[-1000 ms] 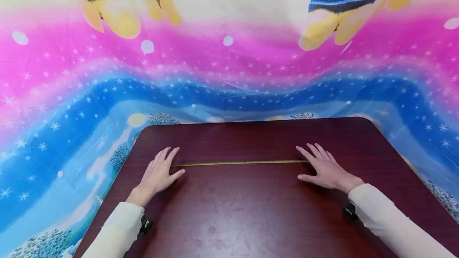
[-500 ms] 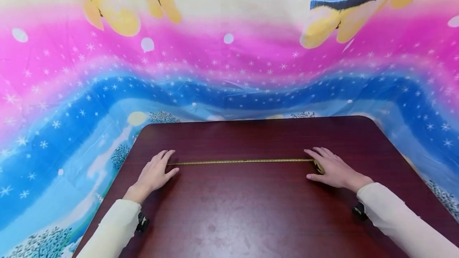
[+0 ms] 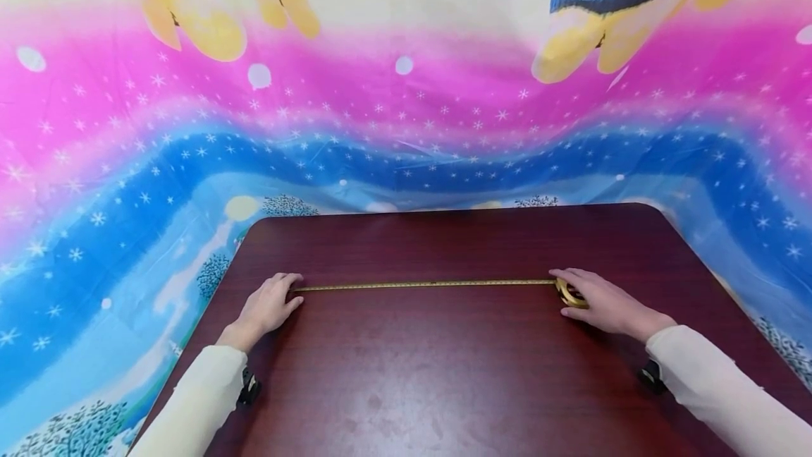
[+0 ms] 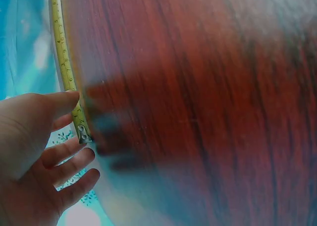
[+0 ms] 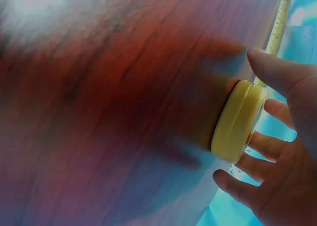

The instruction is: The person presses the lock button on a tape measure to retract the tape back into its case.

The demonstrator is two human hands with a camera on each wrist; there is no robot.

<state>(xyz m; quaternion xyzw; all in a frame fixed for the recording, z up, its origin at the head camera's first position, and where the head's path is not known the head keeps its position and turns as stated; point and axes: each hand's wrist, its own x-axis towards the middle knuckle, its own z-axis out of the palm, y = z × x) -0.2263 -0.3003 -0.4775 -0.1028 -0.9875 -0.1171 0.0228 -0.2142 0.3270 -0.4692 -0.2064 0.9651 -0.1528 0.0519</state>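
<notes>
A yellow tape measure lies on the dark red-brown table, its blade (image 3: pixel 428 284) drawn out straight between my hands. My left hand (image 3: pixel 266 305) is at the blade's free end, thumb on the near side and fingers on the far side. The left wrist view shows the metal hook (image 4: pixel 84 133) between the spread fingers, with the thumb tip overlapping the blade. My right hand (image 3: pixel 612 302) surrounds the round yellow case (image 3: pixel 571 295), fingers beyond it and thumb nearer me. In the right wrist view the case (image 5: pixel 237 122) stands between loosely spread fingers; firm contact is not visible.
The table (image 3: pixel 406 372) has rounded far corners. A patterned cloth (image 3: pixel 406 125) in pink, blue and cream hangs behind and along its sides. A dark strap device (image 3: pixel 249 386) sits on the left wrist, and another (image 3: pixel 651 376) on the right.
Both hands have moved outward, the left to the left and the right to the right. Their fingers have drawn in around the tape's end and case. More of the case shows now.
</notes>
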